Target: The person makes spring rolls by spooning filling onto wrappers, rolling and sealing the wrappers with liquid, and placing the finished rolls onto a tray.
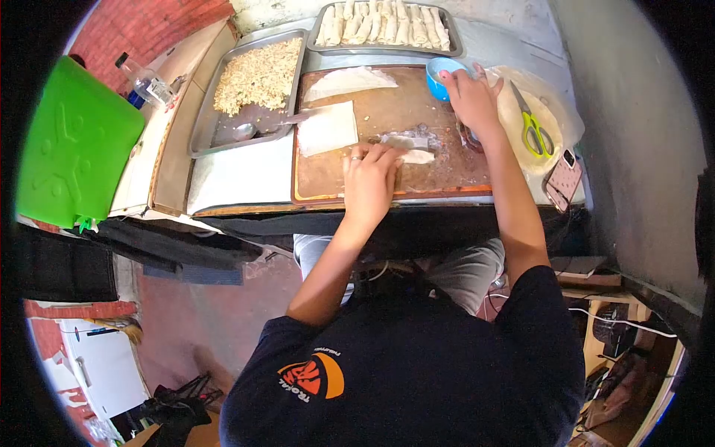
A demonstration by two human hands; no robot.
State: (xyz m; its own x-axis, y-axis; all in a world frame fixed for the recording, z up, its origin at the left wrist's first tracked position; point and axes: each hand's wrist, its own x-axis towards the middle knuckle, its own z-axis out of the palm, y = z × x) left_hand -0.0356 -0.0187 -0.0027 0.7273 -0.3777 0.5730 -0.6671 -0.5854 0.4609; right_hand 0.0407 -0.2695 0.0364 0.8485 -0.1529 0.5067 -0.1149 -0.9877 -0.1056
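My left hand [370,179] rests closed over the left end of a pale roll [417,156] near the front of the brown board [424,86]. At the board's back right, my right hand [473,93] is at the rim of a small blue bowl [436,89], fingers spread, with some fingertips hidden in or behind it. A square white wrapper [328,128] lies on the board to the left, and a folded wrapper piece [350,83] lies behind it. Wet smears mark the board behind the roll.
A tray of filling [255,78] with a spoon [244,132] stands left; a tray of rolls [383,26] is at the back. At right are round wrappers [514,112], green scissors [532,134] and a phone [564,181]. A bottle [153,86] and green container [78,145] are far left.
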